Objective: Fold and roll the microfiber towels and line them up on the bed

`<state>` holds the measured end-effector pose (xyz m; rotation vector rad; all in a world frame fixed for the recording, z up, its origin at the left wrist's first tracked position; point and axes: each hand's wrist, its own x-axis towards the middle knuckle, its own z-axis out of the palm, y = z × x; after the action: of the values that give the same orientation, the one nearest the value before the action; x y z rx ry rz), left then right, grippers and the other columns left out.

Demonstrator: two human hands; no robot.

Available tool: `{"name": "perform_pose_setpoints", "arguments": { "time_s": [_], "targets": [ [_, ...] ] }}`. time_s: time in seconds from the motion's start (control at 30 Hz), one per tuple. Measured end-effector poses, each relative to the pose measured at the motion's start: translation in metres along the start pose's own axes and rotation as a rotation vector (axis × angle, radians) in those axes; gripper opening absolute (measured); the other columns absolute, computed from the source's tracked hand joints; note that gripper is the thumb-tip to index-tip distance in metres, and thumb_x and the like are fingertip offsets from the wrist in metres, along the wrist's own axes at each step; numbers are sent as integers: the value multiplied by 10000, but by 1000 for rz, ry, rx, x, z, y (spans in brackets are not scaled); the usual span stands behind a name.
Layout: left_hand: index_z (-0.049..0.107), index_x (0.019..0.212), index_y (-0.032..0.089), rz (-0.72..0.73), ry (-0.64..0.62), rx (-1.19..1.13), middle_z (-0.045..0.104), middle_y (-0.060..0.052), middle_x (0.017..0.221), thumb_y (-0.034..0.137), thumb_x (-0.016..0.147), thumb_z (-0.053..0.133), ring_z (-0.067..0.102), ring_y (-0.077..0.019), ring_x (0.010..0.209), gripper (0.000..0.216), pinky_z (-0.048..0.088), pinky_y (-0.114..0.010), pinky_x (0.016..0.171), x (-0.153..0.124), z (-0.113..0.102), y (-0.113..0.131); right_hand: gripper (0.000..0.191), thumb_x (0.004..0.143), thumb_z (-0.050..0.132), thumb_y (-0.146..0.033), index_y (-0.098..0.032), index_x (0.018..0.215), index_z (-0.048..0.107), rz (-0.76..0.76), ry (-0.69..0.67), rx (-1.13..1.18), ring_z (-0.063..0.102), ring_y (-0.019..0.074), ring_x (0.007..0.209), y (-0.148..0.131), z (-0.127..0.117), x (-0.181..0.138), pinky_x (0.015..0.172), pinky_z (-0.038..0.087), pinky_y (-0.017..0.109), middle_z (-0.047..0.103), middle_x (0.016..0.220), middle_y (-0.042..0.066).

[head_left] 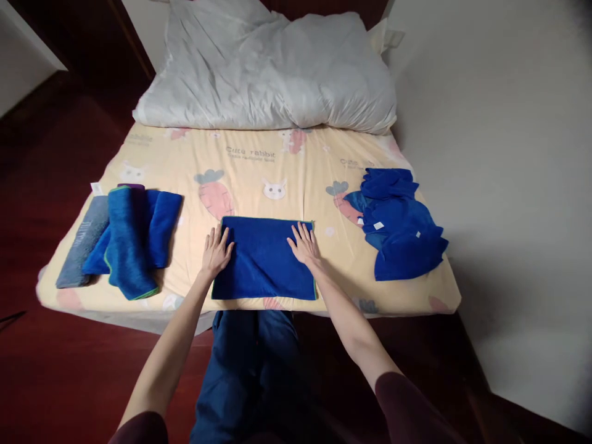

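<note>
A blue towel (266, 262) with thin green edging lies spread flat near the front edge of the bed. My left hand (216, 250) rests on its left edge, fingers spread and partly on the sheet. On the towel's upper right side lies my right hand (304, 244), palm down with the fingers apart. Neither hand grips anything. A small crease runs through the lower middle of the cloth.
Rolled or folded towels (132, 240), blue and grey, lie at the bed's left. A loose heap of blue cloths (400, 228) with white tags is at the right. Behind is a grey quilt (277, 71) on the yellow rabbit-print sheet (259, 179). A wall (499, 185) stands right.
</note>
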<state>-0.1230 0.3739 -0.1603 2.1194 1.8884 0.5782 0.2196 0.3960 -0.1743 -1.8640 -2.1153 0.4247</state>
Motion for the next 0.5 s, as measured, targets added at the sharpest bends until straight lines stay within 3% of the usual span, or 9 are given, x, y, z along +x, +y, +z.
{"name": "perform_pose_setpoints", "arguments": {
  "time_s": [0.07, 0.17, 0.27, 0.37, 0.5],
  "targets": [
    [482, 1488, 128, -63, 24, -48, 377, -205, 1598, 493, 981, 411, 376, -363, 1475, 629, 318, -513, 1209, -41, -14, -5, 583, 1049, 351, -434, -146, 1553, 409, 34, 95, 58, 235, 285, 1548, 1, -8, -20, 1261, 176, 518, 324, 1655, 129],
    [603, 1334, 148, -219, -30, -191, 612, -195, 1319, 563, 942, 460, 664, -300, 1128, 588, 520, -433, 1011, -111, -33, -12, 523, 1044, 363, -438, -151, 1443, 545, 59, 235, 188, 428, 276, 1428, 4, -20, -84, 1206, 318, 457, 506, 1516, 154],
    [651, 1216, 167, -342, -146, -339, 718, -128, 1056, 645, 846, 559, 707, -273, 946, 610, 564, -397, 893, -160, -43, -14, 455, 991, 470, -486, -150, 1194, 699, 229, 243, 327, 630, 281, 1138, 11, -23, -161, 1043, 483, 412, 669, 1221, 177],
    [675, 1123, 170, -473, -183, -470, 742, -90, 907, 702, 759, 618, 712, -267, 880, 646, 570, -357, 794, -174, -42, -8, 392, 913, 575, -509, -160, 983, 740, 396, 169, 447, 686, 258, 887, 16, -20, -209, 889, 546, 379, 716, 1028, 163],
    [678, 837, 168, -522, -202, -499, 647, -41, 650, 749, 735, 578, 643, -206, 638, 598, 500, -288, 591, -162, -37, 5, 374, 837, 633, -522, -170, 902, 741, 484, 128, 617, 705, 259, 823, 11, -17, -214, 817, 552, 367, 757, 900, 130]
  ]
}}
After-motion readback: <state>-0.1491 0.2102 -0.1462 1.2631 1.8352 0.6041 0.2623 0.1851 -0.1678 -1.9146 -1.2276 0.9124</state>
